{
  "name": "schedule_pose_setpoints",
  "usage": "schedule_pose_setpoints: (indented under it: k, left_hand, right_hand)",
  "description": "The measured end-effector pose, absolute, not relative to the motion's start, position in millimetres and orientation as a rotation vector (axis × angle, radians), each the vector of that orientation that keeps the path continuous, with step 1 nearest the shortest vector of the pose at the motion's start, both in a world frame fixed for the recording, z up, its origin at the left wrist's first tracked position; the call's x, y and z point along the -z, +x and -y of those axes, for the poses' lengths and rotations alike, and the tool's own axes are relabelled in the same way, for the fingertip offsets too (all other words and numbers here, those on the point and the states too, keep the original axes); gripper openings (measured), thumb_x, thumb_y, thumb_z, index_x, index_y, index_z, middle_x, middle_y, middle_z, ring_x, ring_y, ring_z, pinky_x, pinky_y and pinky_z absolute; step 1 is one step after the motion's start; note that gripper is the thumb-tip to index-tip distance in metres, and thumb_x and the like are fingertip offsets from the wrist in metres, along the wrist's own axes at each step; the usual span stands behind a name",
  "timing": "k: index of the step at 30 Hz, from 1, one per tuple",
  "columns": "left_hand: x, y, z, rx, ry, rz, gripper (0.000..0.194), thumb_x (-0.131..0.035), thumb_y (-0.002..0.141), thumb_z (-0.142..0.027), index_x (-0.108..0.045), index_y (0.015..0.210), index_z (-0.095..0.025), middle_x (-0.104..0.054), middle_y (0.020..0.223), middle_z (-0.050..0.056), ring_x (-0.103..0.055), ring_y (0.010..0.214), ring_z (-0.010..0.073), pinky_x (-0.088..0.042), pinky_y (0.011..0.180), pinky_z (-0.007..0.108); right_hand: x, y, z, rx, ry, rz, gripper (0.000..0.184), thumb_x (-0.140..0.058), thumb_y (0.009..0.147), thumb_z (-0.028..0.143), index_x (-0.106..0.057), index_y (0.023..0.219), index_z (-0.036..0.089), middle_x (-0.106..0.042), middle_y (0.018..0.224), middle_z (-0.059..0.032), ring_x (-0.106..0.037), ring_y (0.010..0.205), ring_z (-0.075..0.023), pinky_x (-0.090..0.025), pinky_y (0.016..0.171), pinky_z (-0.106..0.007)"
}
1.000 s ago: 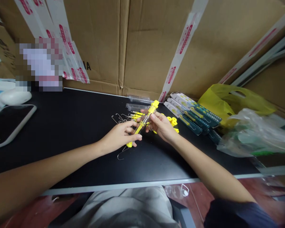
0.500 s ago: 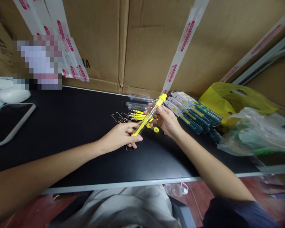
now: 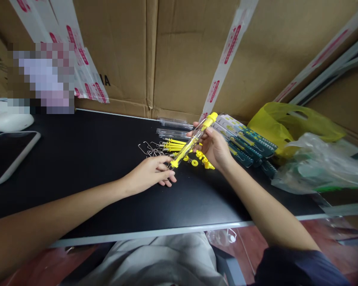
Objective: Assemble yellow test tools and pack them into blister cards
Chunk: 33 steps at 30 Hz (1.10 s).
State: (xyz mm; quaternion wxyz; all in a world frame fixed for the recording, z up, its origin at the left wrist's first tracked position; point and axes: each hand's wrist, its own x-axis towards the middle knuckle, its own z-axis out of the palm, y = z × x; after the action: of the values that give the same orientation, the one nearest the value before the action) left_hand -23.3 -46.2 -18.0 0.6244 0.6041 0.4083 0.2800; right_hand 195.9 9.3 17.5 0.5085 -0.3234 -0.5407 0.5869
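Clear tube with yellow ends is moving up and right as the left hand loosens

The clear tube [image 3: 188, 147] is slanting across the middle of the frame above the dark surface [image 3: 83, 147], its yellow cap pointing to the upper right. Compared with half a second ago, it is sitting slightly higher and further right. The wire hook that was showing below its lower end is now mostly disappearing behind the fingers.

The right hand [image 3: 217, 147] is closing around the tube's upper part, its thumb pressing near the cap. The left hand [image 3: 150, 171] is resting at the lower end, fingers half curled and spreading more than before; whether they are gripping the hook, I cannot tell.

Just behind the tube, yellow rods [image 3: 175, 145] are lying together, their wire hooks [image 3: 147, 148] pointing left. Loose yellow pieces [image 3: 195, 163] are lying below the right hand, more of them showing than half a second ago. Further back, other clear tubes [image 3: 174, 134] are lying near the cardboard [image 3: 185, 59].

Right of centre, printed boxes [image 3: 246, 139] are lying in a pile, with a yellow bag [image 3: 264, 119] and a clear plastic bag [image 3: 310, 169] standing beyond. A phone [image 3: 10, 155] is lying at the left edge.
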Motion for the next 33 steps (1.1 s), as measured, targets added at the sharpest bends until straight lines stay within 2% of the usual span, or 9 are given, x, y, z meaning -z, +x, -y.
schedule_pose_setpoints:
  k: [4, 9, 15, 21, 27, 33]
  left_hand:
    - [22.2, -25.4, 44.8, -0.647, 1.501, -0.927, 0.023, -0.062, 0.085, -0.035, -0.059, 0.093, -0.013, -0.072, 0.076, 0.005, -0.067, 0.062, 0.0128, -0.050, 0.058, 0.023]
    - [21.1, -28.1, 46.6, -0.618, 1.740, -0.972, 0.026, -0.056, 0.089, -0.039, -0.057, 0.077, -0.016, -0.064, 0.062, 0.000, -0.055, 0.047, 0.0091, -0.042, 0.049, 0.021]
    - [12.5, -29.3, 47.2, -0.651, 2.152, -1.051, 0.021, -0.050, 0.091, -0.030, -0.048, 0.073, -0.020, -0.049, 0.048, -0.007, -0.047, 0.046, 0.0089, -0.032, 0.052, 0.020]
    - [10.4, -29.8, 47.0, -0.679, 2.110, -1.043, 0.017, -0.043, 0.093, -0.028, -0.047, 0.079, -0.021, -0.039, 0.047, -0.010, -0.037, 0.042, 0.0085, -0.027, 0.050, 0.020]
    - [10.5, -30.1, 46.7, -0.676, 2.091, -1.041, 0.016, -0.044, 0.092, -0.029, -0.047, 0.078, -0.021, -0.037, 0.049, -0.009, -0.035, 0.043, 0.0090, -0.027, 0.050, 0.020]
    - [11.3, -30.3, 46.3, -0.669, 2.141, -1.042, 0.017, -0.044, 0.092, -0.029, -0.046, 0.077, -0.021, -0.038, 0.051, -0.008, -0.036, 0.044, 0.0091, -0.027, 0.050, 0.020]
  right_hand:
    - [-17.2, 195.5, -8.7, -1.399, -0.791, 1.320, 0.038, -0.061, 0.082, 0.048, -0.066, 0.110, 0.023, -0.073, 0.091, -0.0038, -0.065, 0.076, -0.0152, -0.054, 0.056, -0.025]
    - [-15.6, 194.3, -8.0, -1.394, -0.794, 1.326, 0.035, -0.060, 0.083, 0.048, -0.064, 0.106, 0.023, -0.073, 0.090, -0.0032, -0.065, 0.074, -0.0151, -0.054, 0.057, -0.026]
    - [-12.8, 195.4, -13.4, -1.379, -0.796, 1.216, 0.030, -0.059, 0.083, 0.046, -0.063, 0.101, 0.022, -0.073, 0.088, -0.0033, -0.064, 0.076, -0.0153, -0.052, 0.053, -0.024]
    - [-15.2, 209.1, -29.7, -1.285, -0.834, 1.060, 0.025, -0.059, 0.082, 0.042, -0.062, 0.096, 0.022, -0.072, 0.084, -0.0015, -0.062, 0.071, -0.0125, -0.049, 0.052, -0.022]
    - [-13.4, 198.2, -19.2, -1.316, -0.857, 1.070, 0.028, -0.060, 0.080, 0.043, -0.061, 0.096, 0.021, -0.072, 0.080, -0.0019, -0.060, 0.067, -0.0134, -0.047, 0.049, -0.022]
    - [-6.3, 190.6, -12.5, -1.342, -0.849, 1.142, 0.031, -0.061, 0.081, 0.047, -0.059, 0.098, 0.022, -0.072, 0.084, -0.0017, -0.061, 0.068, -0.0131, -0.048, 0.050, -0.022]
